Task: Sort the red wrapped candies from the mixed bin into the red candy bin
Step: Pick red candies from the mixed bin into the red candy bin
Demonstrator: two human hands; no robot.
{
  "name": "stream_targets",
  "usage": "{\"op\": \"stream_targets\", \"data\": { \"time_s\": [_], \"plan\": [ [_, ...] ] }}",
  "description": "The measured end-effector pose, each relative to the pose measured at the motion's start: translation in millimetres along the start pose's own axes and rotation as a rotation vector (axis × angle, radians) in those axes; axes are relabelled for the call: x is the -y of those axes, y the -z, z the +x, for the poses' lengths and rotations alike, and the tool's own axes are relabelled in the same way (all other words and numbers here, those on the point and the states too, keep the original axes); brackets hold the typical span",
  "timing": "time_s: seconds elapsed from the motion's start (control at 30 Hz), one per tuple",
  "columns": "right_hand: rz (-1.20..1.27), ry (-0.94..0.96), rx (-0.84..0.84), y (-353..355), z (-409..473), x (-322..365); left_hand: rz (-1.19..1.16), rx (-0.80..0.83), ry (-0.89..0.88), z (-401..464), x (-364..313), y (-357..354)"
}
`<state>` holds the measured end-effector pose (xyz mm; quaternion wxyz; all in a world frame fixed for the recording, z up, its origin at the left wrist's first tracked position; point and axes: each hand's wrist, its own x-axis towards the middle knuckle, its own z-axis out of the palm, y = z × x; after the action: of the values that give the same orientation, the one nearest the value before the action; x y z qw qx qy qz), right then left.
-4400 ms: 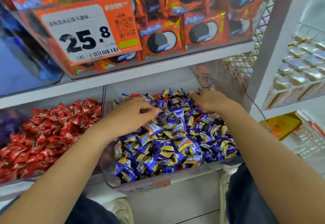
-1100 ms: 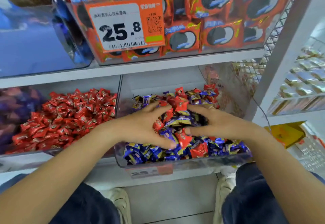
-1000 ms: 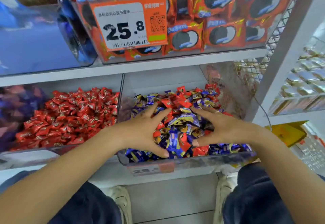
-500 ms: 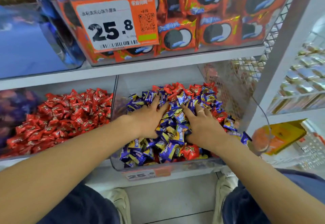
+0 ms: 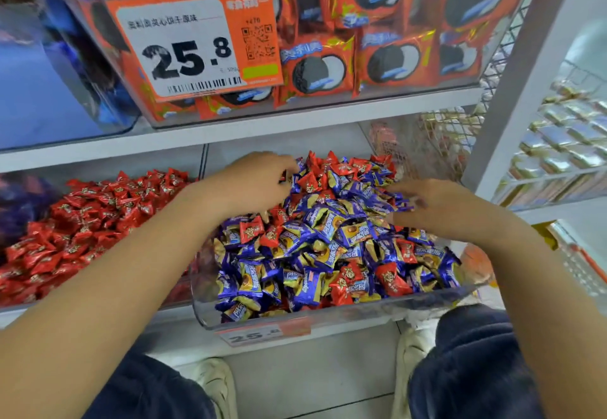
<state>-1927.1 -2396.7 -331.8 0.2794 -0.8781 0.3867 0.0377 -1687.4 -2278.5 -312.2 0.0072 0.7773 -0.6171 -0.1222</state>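
Note:
The clear mixed bin on the lower shelf holds a heap of blue-purple candies with red wrapped candies scattered through it, many of them at the back. My left hand is at the heap's back left, fingers curled down onto the candies; whether it grips one is hidden. My right hand lies on the right side of the heap, fingers stretched leftward and holding nothing. To the left, the red candy bin is full of red candies.
A shelf board hangs low over both bins, carrying a clear bin of orange cookie packs with a 25.8 price tag. A white upright post and wire racks of silver packs stand at right. My knees and shoes are below.
Both hands lay together in the middle of the heap half a second ago. They have moved apart: the left to the back left, the right to the right side. More red candies show on top.

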Motion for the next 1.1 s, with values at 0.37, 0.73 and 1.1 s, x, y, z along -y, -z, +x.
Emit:
{"op": "stream_targets", "data": {
  "time_s": [0.37,0.73,1.1],
  "plan": [
    [0.39,-0.272,-0.105,-42,87,-2,-0.421,0.098,0.309,106,-24,-47],
    [0.856,0.022,-0.12,-50,80,36,-0.549,0.105,0.011,61,-39,-38],
    [0.343,0.237,-0.089,-38,2,50,-0.072,0.001,-0.13,-59,-3,-42]
  ]
}}
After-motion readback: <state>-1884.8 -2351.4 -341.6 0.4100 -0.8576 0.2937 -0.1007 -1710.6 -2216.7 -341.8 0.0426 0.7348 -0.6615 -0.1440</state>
